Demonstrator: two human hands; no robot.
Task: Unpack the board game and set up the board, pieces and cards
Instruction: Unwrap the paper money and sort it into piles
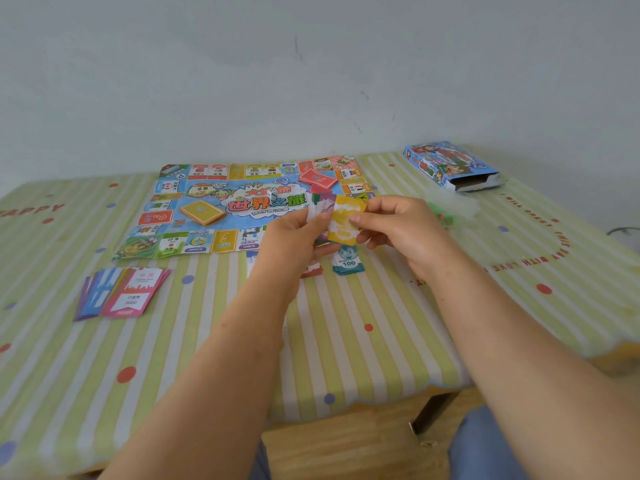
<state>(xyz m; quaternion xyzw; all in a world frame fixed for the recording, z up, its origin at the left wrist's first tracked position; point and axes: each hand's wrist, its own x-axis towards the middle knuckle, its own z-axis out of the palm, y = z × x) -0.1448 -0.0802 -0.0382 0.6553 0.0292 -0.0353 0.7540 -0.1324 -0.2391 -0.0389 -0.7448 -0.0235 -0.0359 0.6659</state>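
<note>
Right hand point(398, 226) pinches yellow note point(346, 216), long axis upright.

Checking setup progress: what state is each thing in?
Board: unfolded flat.
Game box: lying down, end open.
Die: on the board.
Property cards: fanned on the table.
Yellow note: held by both hands.
Left hand: gripping notes.
Right hand: pinching the note.

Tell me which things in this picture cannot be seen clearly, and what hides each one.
- Money stack in the left hand, head view: the yellow note and the fingers cover it; count unknown.
- Piles under the hands, beside the 100 notes: the left wrist hides them.
- Clear bag: blurred, contents unclear.
- Box: inside is dark.
- Die on the board: too small to read.
</note>
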